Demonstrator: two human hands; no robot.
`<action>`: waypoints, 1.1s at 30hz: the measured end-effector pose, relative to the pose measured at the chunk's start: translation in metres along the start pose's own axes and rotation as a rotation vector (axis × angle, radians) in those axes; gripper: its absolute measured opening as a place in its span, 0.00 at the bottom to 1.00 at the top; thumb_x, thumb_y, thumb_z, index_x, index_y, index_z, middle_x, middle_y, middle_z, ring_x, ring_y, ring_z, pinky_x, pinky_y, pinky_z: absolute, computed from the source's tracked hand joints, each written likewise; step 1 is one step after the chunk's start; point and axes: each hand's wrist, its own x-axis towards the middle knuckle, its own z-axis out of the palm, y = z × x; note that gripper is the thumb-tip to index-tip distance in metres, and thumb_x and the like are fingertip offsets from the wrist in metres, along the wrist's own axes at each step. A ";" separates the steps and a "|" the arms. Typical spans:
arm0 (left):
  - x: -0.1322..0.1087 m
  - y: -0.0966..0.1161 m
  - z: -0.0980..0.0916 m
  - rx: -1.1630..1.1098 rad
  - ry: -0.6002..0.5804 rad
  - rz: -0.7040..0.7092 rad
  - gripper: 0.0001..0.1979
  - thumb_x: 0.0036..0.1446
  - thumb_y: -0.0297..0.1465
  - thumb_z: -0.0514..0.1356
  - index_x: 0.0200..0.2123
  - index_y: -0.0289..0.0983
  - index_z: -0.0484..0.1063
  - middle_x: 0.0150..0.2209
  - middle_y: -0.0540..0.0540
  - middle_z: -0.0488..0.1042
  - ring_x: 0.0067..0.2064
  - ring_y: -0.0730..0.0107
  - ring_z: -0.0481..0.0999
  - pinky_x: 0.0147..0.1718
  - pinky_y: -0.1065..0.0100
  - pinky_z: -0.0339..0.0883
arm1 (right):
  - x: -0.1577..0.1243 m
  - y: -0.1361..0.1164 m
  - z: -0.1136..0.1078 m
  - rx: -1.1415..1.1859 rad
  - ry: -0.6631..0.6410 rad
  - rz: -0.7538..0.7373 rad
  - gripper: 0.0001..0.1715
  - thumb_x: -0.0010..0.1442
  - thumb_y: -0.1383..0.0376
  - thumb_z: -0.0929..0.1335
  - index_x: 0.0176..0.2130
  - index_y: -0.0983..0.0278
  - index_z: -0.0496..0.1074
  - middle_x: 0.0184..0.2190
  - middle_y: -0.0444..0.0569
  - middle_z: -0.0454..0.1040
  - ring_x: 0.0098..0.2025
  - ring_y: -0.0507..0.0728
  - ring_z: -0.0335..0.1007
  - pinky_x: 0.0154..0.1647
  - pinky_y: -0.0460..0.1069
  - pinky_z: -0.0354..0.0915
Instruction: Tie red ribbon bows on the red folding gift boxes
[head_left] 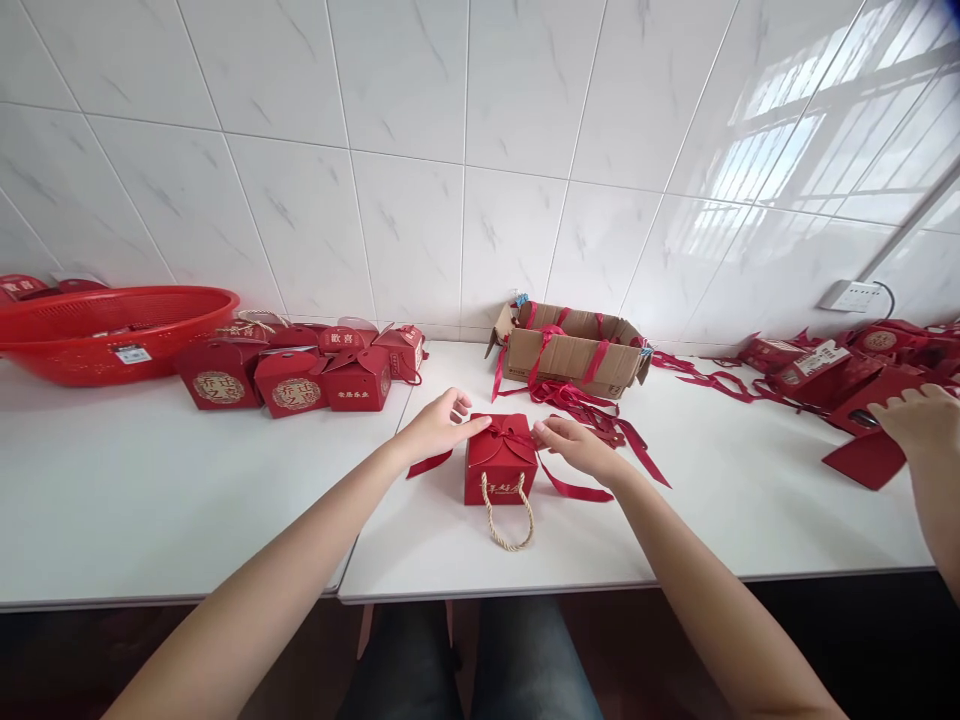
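Note:
A small red gift box [499,485] with gold lettering stands upright on the table before me. Its twisted cream rope handle [510,548] hangs down the front onto the tabletop. Across the folded lid, a red ribbon [508,437] forms a bow, and its tails spread out to both sides. At the lid's left edge, my left hand [441,430] has its thumb on the ribbon; the other fingers are curled and partly hidden. On the right side, my right hand [576,446] pinches the ribbon between thumb and fingers.
Behind the box are a cardboard carton [570,355] draped with ribbons and a loose ribbon pile [574,400]. Several finished boxes [289,380] and a red plastic basket [97,345] stand left. At right, another person's hand [919,420] touches a red box among piled boxes.

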 end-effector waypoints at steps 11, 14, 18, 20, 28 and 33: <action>0.002 0.000 0.002 0.145 0.071 -0.002 0.27 0.40 0.55 0.63 0.32 0.40 0.60 0.31 0.51 0.67 0.30 0.68 0.66 0.27 0.70 0.57 | 0.005 0.000 -0.010 0.181 -0.342 -0.009 0.24 0.54 0.48 0.68 0.24 0.65 0.65 0.21 0.40 0.60 0.26 0.49 0.56 0.30 0.47 0.55; 0.001 0.003 0.002 0.134 0.093 0.058 0.24 0.42 0.52 0.63 0.26 0.39 0.61 0.27 0.52 0.64 0.27 0.71 0.62 0.26 0.71 0.54 | 0.004 0.001 -0.013 0.178 -0.348 0.001 0.22 0.53 0.48 0.69 0.26 0.65 0.67 0.21 0.40 0.62 0.26 0.49 0.57 0.31 0.47 0.56; 0.000 0.002 0.001 0.057 0.044 0.073 0.25 0.42 0.50 0.64 0.20 0.37 0.56 0.21 0.54 0.53 0.24 0.75 0.53 0.24 0.71 0.47 | 0.003 0.005 -0.014 0.139 -0.311 -0.033 0.23 0.53 0.48 0.69 0.26 0.65 0.67 0.21 0.40 0.61 0.25 0.49 0.55 0.29 0.46 0.54; -0.001 0.000 0.001 0.007 0.037 0.069 0.26 0.42 0.49 0.64 0.20 0.37 0.54 0.21 0.55 0.52 0.24 0.75 0.51 0.24 0.71 0.46 | 0.002 0.006 -0.014 0.122 -0.305 -0.036 0.22 0.54 0.49 0.68 0.26 0.65 0.67 0.21 0.40 0.61 0.26 0.49 0.55 0.29 0.46 0.53; 0.001 -0.007 0.002 -0.132 -0.034 0.047 0.23 0.42 0.48 0.64 0.23 0.38 0.58 0.23 0.55 0.54 0.24 0.76 0.53 0.24 0.71 0.46 | -0.001 0.009 -0.019 0.183 -0.429 0.029 0.17 0.50 0.53 0.73 0.28 0.66 0.74 0.23 0.43 0.68 0.27 0.50 0.61 0.32 0.48 0.60; 0.002 -0.007 0.003 -0.171 -0.091 0.028 0.23 0.43 0.48 0.64 0.23 0.38 0.58 0.24 0.54 0.55 0.25 0.75 0.54 0.24 0.71 0.47 | 0.002 0.005 -0.017 0.403 -0.269 -0.206 0.07 0.51 0.59 0.73 0.26 0.60 0.77 0.40 0.47 0.71 0.42 0.55 0.66 0.45 0.52 0.63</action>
